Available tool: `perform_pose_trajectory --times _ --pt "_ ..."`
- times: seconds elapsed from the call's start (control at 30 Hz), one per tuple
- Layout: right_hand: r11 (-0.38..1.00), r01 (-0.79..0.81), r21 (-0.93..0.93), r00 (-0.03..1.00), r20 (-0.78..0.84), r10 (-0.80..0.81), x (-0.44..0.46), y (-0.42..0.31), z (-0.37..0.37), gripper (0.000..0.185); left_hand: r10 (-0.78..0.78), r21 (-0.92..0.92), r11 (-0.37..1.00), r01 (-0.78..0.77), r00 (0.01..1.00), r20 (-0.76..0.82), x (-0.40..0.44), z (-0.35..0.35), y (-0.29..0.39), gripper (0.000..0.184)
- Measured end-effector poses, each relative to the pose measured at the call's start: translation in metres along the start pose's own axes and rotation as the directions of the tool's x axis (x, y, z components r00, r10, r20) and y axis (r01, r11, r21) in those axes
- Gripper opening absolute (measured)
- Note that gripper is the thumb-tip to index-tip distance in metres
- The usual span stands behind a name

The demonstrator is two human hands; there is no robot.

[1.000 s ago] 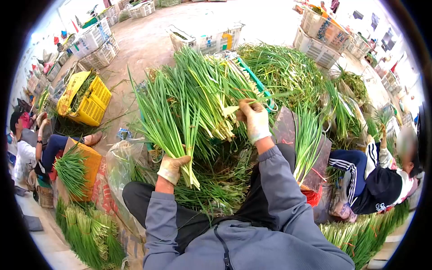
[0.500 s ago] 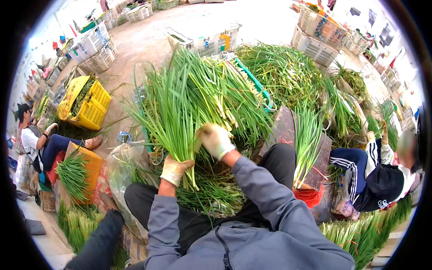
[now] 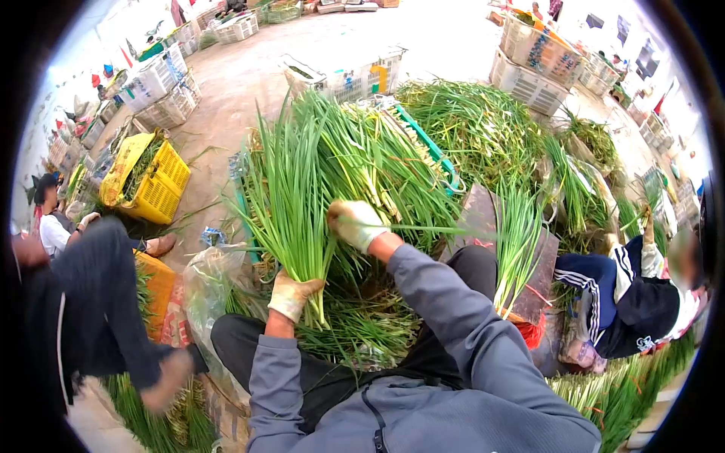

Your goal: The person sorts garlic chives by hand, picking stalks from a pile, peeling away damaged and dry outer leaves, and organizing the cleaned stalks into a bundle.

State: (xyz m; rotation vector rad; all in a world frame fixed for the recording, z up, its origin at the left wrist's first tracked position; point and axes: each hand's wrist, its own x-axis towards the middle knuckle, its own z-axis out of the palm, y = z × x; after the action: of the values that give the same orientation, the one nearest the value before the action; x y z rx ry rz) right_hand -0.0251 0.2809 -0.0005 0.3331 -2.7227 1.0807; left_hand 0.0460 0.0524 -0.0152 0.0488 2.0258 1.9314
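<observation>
My left hand (image 3: 293,296), in a pale work glove, is wrapped round the lower stems of a fanned bunch of garlic chives (image 3: 291,196). Its leaves point away from me and the stem ends stick out below my fist. My right hand (image 3: 358,225), gloved too, is closed beside the bunch. A single long green leaf (image 3: 430,228) trails to the right from it; the fingertips are partly hidden. Beyond both hands, more chives are heaped on a teal-edged crate (image 3: 427,136). To the right a separate chive bunch (image 3: 517,245) lies on a dark board (image 3: 476,215).
Loose leaves (image 3: 362,325) cover the ground between my knees. A clear plastic bag (image 3: 208,283) is by my left knee. At left stands a yellow crate (image 3: 162,181). A passing person's leg (image 3: 113,302) is close on my left; a co-worker (image 3: 634,294) sits at right.
A long leaf now trails from my right hand, which stays near the bunch. My left hand keeps its hold. The person walking on the left has come further into view.
</observation>
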Motion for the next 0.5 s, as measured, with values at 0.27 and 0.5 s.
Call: perform_pose_trajectory --times 0.27,0.5 --pt "0.656 -0.191 0.73 0.894 -0.146 0.423 -0.028 0.019 -0.133 0.009 -0.042 -0.369 0.929 0.016 0.997 -0.061 -0.018 -0.018 -0.008 0.04" --pt "0.981 0.155 -0.116 0.988 0.0 -0.156 -0.147 0.008 -0.053 0.007 -0.03 -0.627 0.779 0.022 1.0 -0.001 -0.031 -0.012 0.005 0.032"
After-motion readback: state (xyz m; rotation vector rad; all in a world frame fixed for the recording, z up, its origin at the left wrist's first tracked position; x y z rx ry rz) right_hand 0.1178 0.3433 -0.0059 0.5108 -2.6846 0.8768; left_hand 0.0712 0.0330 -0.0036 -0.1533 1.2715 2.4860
